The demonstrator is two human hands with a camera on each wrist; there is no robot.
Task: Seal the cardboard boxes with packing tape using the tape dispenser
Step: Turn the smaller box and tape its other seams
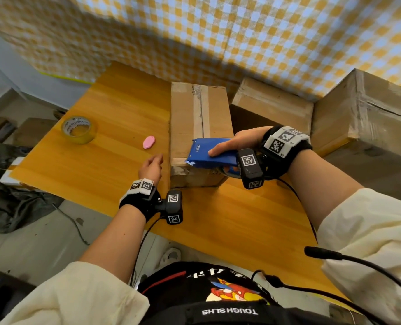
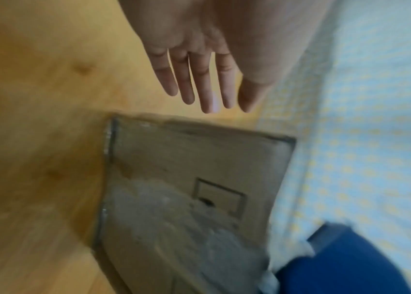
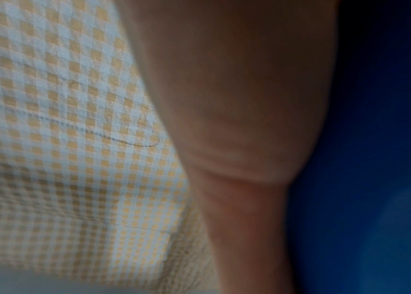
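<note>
At a wooden table [image 1: 115,146], a taped cardboard box [image 1: 199,127] gets its near edge finished as the right hand [image 1: 239,141] grips the blue tape dispenser [image 1: 209,153] there, likely about to cut, the left hand [image 1: 150,168] open alongside, spare tape roll [image 1: 79,130] and pink object [image 1: 149,141] lying clear.

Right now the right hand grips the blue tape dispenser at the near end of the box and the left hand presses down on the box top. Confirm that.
Not quite. The left hand is off the box, fingers straight over the table, as the head view shows. The right hand does grip the blue tape dispenser at the box's near end.
</note>
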